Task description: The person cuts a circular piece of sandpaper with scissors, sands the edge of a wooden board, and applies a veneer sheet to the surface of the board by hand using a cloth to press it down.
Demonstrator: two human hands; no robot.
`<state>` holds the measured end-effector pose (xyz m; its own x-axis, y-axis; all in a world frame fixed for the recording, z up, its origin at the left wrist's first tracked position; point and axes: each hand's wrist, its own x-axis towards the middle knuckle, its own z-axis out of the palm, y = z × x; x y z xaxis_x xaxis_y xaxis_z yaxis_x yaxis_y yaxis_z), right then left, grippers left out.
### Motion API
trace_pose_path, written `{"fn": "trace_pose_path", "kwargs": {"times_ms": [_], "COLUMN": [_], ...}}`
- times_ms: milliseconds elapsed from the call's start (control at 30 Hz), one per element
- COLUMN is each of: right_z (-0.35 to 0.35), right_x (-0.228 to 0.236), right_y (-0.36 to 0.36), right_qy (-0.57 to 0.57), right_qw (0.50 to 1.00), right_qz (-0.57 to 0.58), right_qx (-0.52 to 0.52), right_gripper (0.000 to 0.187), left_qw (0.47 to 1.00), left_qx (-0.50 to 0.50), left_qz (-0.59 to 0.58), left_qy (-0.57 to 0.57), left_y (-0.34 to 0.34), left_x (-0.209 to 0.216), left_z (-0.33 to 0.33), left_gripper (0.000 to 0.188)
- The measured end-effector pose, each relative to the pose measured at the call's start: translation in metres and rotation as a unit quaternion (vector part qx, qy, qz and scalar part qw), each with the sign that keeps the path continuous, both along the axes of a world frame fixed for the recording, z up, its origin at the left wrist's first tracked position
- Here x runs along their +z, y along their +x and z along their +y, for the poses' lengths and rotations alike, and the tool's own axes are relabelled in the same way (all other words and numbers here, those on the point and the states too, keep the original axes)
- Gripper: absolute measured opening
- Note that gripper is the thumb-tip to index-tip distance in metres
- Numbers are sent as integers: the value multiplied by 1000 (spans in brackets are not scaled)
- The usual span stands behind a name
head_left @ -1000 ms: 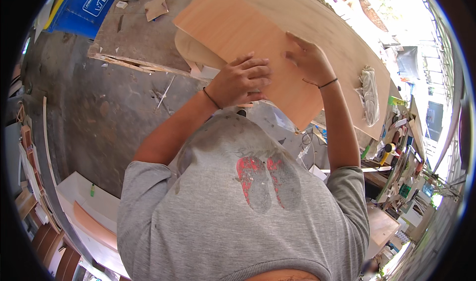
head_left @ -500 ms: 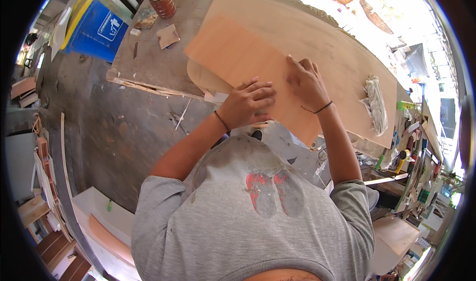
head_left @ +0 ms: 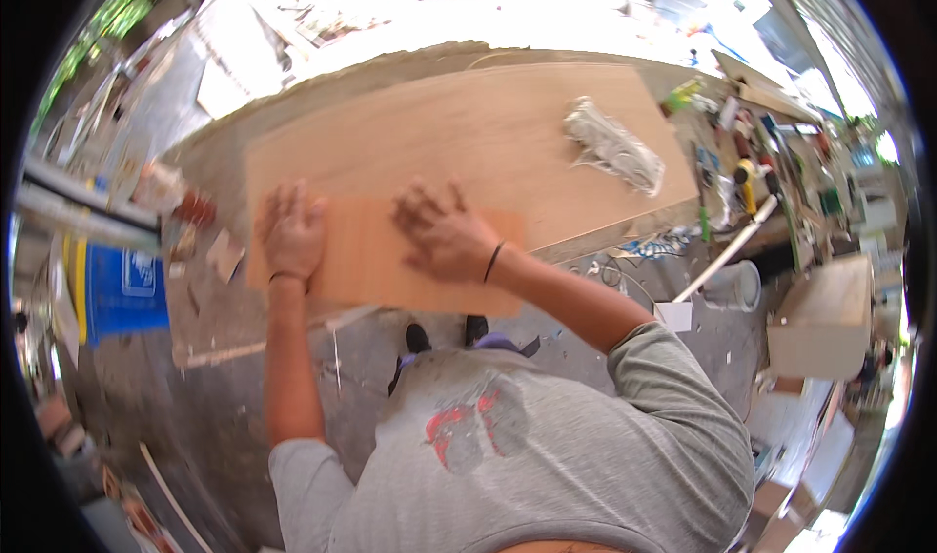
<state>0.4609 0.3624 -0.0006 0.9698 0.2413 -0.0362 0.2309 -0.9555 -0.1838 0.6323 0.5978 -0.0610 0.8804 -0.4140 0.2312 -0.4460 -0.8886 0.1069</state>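
A rectangular orange-brown wood-grain sheet (head_left: 363,260) lies along the near edge of the workbench, overlapping a larger pale brown board (head_left: 439,128). My left hand (head_left: 293,236) rests flat at the sheet's left end, fingers stretched out. Over the sheet's middle is my right hand (head_left: 444,236), its fingers spread and slightly blurred; I cannot tell whether it presses on the surface. Neither hand grips anything. A crumpled off-white cloth bundle (head_left: 617,151) sits at the right on the larger board.
At the left stand a blue bin (head_left: 122,289) with a yellow edge and a reddish-brown container (head_left: 195,208). A small wood scrap (head_left: 225,253) lies on the bench. Tools, one a yellow-and-black tool (head_left: 745,182), crowd the right. A translucent bucket (head_left: 732,286) stands near them.
The sheet has turned from slanting to nearly parallel with the bench's near edge. My left hand has gone forward to its left end; my right hand has spread over its middle. The view has swung right.
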Motion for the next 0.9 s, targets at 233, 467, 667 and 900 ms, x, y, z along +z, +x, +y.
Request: {"fn": "trace_pose_path", "kwargs": {"times_ms": [233, 467, 667, 900], "right_z": [-44, -173, -247, -314], "right_x": [-3, -10, 21, 16], "right_y": [-64, -79, -62, -34], "right_qy": [26, -100, -60, -3], "right_qw": [1000, 952, 944, 953], "right_qz": [-10, -37, 3, -40], "right_qx": [6, -288, -324, -301], "right_gripper": [69, 76, 89, 47], "left_qw": [993, 981, 961, 953], "left_qx": [107, 189, 268, 296], "left_qz": [13, 34, 20, 54], "left_qy": [40, -36, -66, -42], "left_y": [-2, 20, 54, 54], "left_x": [21, 28, 20, 27], "left_z": [-18, -9, -9, -25], "left_gripper": [64, 79, 78, 77]}}
